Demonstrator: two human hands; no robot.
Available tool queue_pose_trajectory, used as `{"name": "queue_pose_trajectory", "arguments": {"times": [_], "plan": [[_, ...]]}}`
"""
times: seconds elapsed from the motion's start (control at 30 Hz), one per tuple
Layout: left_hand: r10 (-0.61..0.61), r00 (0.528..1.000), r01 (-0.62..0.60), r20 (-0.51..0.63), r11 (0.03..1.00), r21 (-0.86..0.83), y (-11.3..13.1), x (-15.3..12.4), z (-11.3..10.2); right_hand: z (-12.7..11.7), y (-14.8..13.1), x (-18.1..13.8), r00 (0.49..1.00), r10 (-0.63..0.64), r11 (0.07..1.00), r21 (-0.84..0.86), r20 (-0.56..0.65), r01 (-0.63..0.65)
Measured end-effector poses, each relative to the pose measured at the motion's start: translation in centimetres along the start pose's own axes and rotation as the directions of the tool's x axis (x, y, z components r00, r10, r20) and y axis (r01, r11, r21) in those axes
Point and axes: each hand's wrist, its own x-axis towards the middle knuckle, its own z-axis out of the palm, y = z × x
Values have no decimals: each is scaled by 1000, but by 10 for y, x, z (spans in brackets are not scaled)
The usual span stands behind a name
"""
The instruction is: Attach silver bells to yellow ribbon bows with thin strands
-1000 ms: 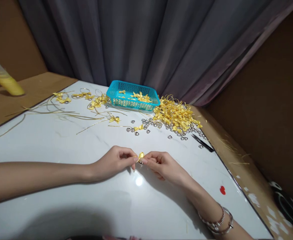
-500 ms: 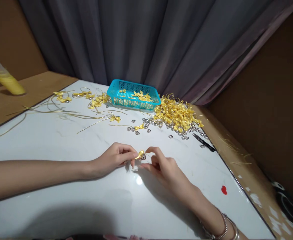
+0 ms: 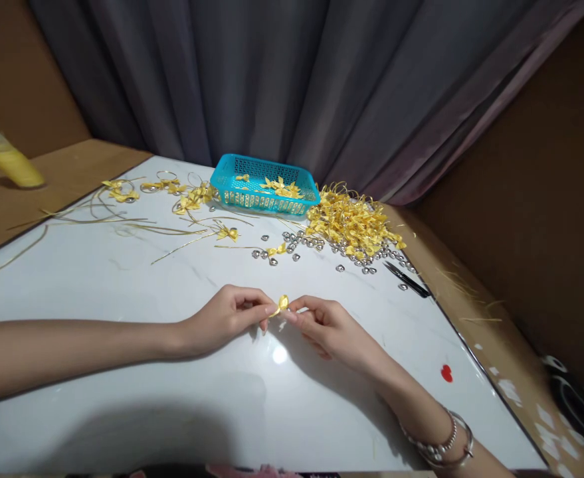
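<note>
My left hand (image 3: 232, 313) pinches one end of a small yellow ribbon bow (image 3: 284, 303) between thumb and fingertips, just above the table. From the other side my right hand (image 3: 332, 328) closes thumb and forefinger on the bow's right end. The silver heart-shaped bead on it is now hidden, behind the ribbon or the fingertips. Beyond my hands, a loose yellow bow (image 3: 276, 249) lies among scattered silver beads (image 3: 292, 243).
A turquoise basket (image 3: 266, 202) holding yellow bows stands at the back. Beside it lie a heap of bows (image 3: 354, 219) and black tweezers or snips (image 3: 406, 279). Gold cords (image 3: 167, 230) spread at left; a red heart (image 3: 446, 373) lies right. A yellow-filled bottle (image 3: 15, 162) leans far left.
My right thumb and forefinger have come together on the bow from being spread apart. The bow has turned, and the silver bead no longer shows. My left hand keeps its pinch.
</note>
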Motion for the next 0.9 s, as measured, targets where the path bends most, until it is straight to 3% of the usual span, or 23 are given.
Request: {"name": "queue_pose_trajectory", "arguments": {"times": [0.1,0.23,0.3,0.47,0.57,0.67,0.77,0.9], "plan": [[7,1000,-7,-12,1000,15,1,1,0,-3,0,1,995,73,990,114,63,-80],[-5,1000,5,-31,1000,-4,1,0,0,1,8,0,974,-179,972,-175,-138,153],[-8,999,8,-33,1000,-8,1,0,0,5,12,-2,949,-272,930,-297,-162,216],[-12,1000,11,-11,999,-36,0,0,1,10,10,-4,946,-297,905,-354,-131,235],[-1,1000,1,-18,1000,-24,-1,1,0,0,6,-3,962,-250,946,-238,-110,219],[-16,1000,15,-9,1000,-26,-3,2,0,-21,5,-2,975,-161,983,61,-154,172],[-43,999,43,14,998,-48,-3,1,0,-42,8,0,973,-56,952,283,-224,120],[-58,996,63,63,994,-90,-2,-1,0,-62,19,7,959,64,911,409,-276,57]]}}
